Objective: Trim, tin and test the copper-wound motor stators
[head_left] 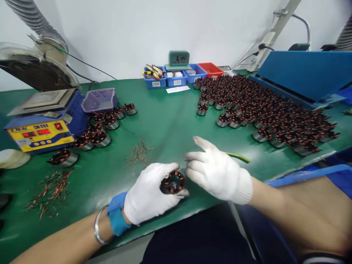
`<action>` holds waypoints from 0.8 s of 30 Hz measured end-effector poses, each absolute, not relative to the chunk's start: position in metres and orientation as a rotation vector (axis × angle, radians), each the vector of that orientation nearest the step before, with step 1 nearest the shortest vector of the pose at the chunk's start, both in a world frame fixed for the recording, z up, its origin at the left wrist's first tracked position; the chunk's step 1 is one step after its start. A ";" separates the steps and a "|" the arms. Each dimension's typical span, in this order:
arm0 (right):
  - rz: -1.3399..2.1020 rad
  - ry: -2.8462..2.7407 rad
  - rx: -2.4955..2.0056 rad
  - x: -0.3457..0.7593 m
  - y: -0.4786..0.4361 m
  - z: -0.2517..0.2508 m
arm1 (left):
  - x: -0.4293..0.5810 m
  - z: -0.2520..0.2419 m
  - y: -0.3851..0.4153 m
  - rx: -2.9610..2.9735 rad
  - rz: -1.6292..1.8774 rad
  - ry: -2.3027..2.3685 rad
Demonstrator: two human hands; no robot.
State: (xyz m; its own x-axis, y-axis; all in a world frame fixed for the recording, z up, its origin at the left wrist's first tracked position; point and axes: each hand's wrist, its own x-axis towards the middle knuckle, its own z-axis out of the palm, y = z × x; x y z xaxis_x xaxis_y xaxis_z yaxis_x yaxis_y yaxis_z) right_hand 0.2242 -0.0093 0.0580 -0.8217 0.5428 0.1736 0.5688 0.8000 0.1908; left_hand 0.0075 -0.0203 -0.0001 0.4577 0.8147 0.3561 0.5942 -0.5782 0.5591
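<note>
My left hand (pixel 154 192), in a white glove, is closed around a small motor stator (pixel 172 182) with black insulation and copper windings, its round opening facing up. Just right of it is my right hand (pixel 213 168), also gloved, with its fingers spread and stretched toward the stator. No object shows between those fingers; the thumb is hidden. A green curved handle (pixel 239 157) sticks out from behind the right hand, and the rest of that tool is covered. Beyond the left hand, copper wire clippings (pixel 139 153) lie loose on the green table mat (pixel 165 124).
Many stators (pixel 264 106) crowd the right side, with a smaller group (pixel 100 137) at left beside a yellow-and-blue soldering pot (pixel 41 134). More wire scraps (pixel 52 190) lie front left. Blue bins (pixel 155 82), a red bin (pixel 211 69) and a clock (pixel 178 58) line the back.
</note>
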 end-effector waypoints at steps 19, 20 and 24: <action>-0.062 -2.496 -2.254 0.317 -0.033 0.033 | 0.014 0.019 -0.016 2.263 0.350 1.507; -0.111 -2.505 -2.236 0.318 -0.035 0.032 | 0.014 0.018 -0.015 2.277 0.350 1.523; -0.340 -2.527 -2.242 0.309 -0.035 0.032 | 0.015 0.013 -0.012 2.306 0.418 1.557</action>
